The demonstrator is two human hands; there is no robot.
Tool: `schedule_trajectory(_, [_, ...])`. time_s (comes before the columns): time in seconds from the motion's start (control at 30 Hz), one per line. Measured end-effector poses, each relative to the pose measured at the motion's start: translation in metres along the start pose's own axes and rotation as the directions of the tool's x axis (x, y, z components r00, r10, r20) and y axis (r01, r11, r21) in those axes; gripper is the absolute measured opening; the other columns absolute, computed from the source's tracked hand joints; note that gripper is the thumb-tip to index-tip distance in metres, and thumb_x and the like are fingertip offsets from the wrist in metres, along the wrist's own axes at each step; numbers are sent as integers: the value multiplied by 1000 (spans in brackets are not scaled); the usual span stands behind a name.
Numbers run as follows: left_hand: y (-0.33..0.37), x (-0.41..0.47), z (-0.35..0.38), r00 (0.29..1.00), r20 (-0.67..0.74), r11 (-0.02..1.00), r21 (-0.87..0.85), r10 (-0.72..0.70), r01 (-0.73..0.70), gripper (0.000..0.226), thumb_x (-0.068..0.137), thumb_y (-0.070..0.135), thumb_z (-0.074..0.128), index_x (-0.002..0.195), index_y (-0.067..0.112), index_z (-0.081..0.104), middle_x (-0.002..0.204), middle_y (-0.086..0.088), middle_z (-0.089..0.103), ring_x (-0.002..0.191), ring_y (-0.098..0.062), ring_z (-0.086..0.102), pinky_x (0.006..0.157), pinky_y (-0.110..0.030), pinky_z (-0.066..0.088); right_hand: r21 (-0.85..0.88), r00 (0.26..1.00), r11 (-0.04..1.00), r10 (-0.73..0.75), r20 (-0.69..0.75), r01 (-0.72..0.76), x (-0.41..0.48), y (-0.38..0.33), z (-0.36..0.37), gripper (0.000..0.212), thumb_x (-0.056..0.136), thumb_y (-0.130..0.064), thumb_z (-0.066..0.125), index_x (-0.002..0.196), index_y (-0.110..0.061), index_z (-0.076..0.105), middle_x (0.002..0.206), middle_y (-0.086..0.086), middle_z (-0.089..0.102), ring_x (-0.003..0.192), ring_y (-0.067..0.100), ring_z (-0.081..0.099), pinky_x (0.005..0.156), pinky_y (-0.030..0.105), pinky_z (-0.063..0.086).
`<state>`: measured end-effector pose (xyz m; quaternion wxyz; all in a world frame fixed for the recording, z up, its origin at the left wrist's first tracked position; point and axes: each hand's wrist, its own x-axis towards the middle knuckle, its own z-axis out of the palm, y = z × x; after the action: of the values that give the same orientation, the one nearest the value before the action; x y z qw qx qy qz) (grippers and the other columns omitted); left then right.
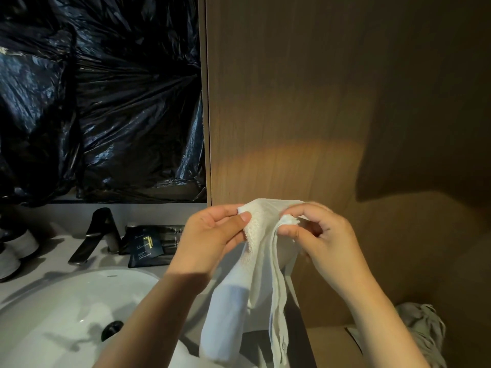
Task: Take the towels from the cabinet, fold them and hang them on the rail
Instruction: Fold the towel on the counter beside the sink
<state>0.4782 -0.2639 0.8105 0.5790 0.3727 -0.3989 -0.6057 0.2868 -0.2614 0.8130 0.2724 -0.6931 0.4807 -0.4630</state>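
Above the sink, white towel pinched between left hand, right hand

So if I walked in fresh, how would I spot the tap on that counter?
Start at the round white basin at lower left, below the crinkled black plastic sheeting. Behind its rim stands the dark metal angular faucet, spout sloping down toward the bowl. It is taller and slimmer than the flat dark sachets to its right and the pale round cups to its left.
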Motion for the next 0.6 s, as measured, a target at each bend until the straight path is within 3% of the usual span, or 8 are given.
schedule_trajectory(0.13, [1,-3,4,1000,-8,999,-25,-26,26,23,78,3,66,100,-3,69,93,-17,75,84,-22,74,68,-19,56,151,996,988,20,90,-33,-4,-6,-1,7,83,-21,74,88,-24,71,74,-1,70,63,19,66,61,22,55])
schedule_trajectory(0.3, [1,-4,7,999,-51,1000,7,-19,19,25,76,2,70,100,-7,67,88,-18,75,76,-22,74,65,-20,57,262,983,964,-2,182,-46,0,-14,-2,11,85,-12,70,95,-17,71,77,6,72,68,22,70,69,23,57])
schedule_trajectory(0.43, [1,-8,8,998,2,984,165,68,-67,22,79,2,70,99,-6,69,85,-18,74,72,-18,72,66,-19,56,263,991,964,-1,131,-34,2,-14,2,11,86,-9,70,94,-15,72,74,7,72,65,19,69,62,16,53])
schedule_trajectory(0.6, [2,-12,9,979,83,935,292,184,-201,14,82,-3,66,95,-4,71,82,-11,75,70,-11,71,65,-16,54,264,997,965,-28,75,7,1,-10,6,13,83,-9,72,91,-19,74,75,6,71,62,15,66,60,18,53])
